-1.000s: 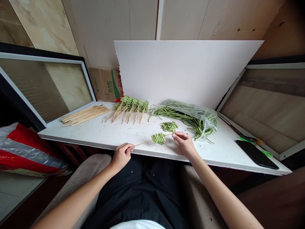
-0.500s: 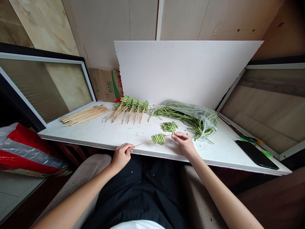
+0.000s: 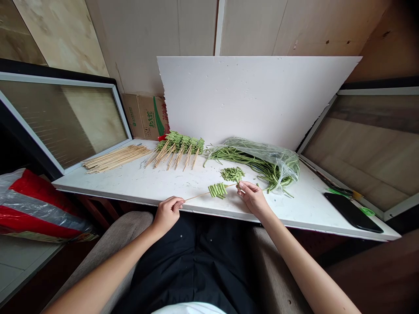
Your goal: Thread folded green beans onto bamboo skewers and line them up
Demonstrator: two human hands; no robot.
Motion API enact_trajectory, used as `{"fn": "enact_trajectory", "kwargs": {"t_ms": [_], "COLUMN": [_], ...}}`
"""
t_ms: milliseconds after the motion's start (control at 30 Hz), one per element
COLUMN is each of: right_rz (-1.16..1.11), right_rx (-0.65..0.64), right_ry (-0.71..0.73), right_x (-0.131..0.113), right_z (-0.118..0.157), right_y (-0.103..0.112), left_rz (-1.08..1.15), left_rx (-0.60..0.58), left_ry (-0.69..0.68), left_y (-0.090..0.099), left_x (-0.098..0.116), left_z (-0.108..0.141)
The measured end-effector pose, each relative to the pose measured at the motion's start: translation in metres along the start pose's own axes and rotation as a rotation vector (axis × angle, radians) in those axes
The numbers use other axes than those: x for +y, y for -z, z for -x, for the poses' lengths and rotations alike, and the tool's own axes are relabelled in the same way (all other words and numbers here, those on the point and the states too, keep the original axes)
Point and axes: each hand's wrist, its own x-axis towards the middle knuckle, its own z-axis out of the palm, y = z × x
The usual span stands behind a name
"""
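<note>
Held the skewer (image 3: 198, 196) in the closed left hand (image 3: 168, 214), over the front of the table (image 3: 294, 209), through beans (image 3: 218, 190). Pinched a bean piece (image 3: 238, 182) at its tip with the right hand (image 3: 253, 198), near the pile (image 3: 232, 174).

The left hand (image 3: 168, 213) pinches one end of a thin wooden skewer (image 3: 198, 196) strung with a row of short green bean pieces (image 3: 218, 190), while the right hand (image 3: 252, 197) holds another bean piece (image 3: 238, 183) at the skewer's other end, above the near part of the white worktop (image 3: 183, 187). Just beyond the right hand lies a small heap of cut beans (image 3: 232, 174), with long beans (image 3: 258, 161) in a clear plastic bag (image 3: 286, 159) farther to the right. At the far left, loaded skewers (image 3: 180, 144) are stacked beside a spread of bare skewers (image 3: 117, 157), and a black phone (image 3: 353, 212) lies near the right end.
</note>
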Motion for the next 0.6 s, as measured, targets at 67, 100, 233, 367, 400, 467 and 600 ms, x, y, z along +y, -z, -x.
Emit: {"fn": "enact_trajectory", "kwargs": {"t_ms": [67,100,233,367,400,467,600], "right_rz": [-0.032,-0.041,-0.026,-0.01,-0.01,-0.007,0.044], "right_rx": [-0.007,-0.009,-0.013,0.01,0.018,0.041,0.087], "right_ry": [-0.027,-0.034,-0.043,-0.029,-0.026,-0.013,0.021], "right_x": [-0.001,-0.002,-0.003,0.0,0.001,0.003,0.005], "right_z": [0.001,0.001,0.003,0.003,0.003,0.004,0.007], "right_y": [-0.001,-0.002,-0.005,-0.009,-0.01,-0.012,-0.017], "left_rz": [-0.006,-0.008,-0.01,-0.013,-0.012,-0.011,-0.021], "left_rx": [-0.003,-0.005,-0.013,-0.007,-0.005,-0.005,-0.003], "left_ry": [-0.004,-0.006,-0.013,-0.023,-0.024,-0.025,-0.022], "left_y": [0.0,0.0,0.0,0.0,0.0,0.0,0.001], "left_x": [0.0,0.0,-0.001,-0.003,-0.003,-0.003,-0.003], "left_z": [0.0,0.0,0.002,0.003,0.003,0.004,0.004]}}
